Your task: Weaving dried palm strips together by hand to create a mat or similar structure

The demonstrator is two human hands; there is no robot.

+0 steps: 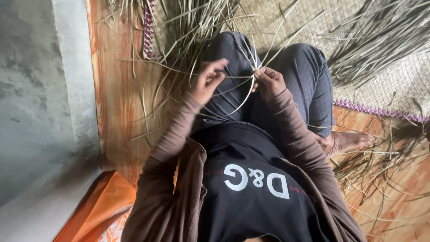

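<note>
Nearest, brown ribbed sleeves lead over dark trousers. The left hand pinches thin, dry, pale green reed strips; the right hand grips their crossing. Beyond lies a flat woven straw mat with a purple edge.

Loose reed strands crowding ahead of both knees, second reed heap right, bare wooden floor open left, concrete wall beyond.

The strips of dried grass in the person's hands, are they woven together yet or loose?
Loose. The strips fan out separately from the pinch of the right hand; the left hand pulls one sideways. No weave shows there, unlike the woven mat.
</note>
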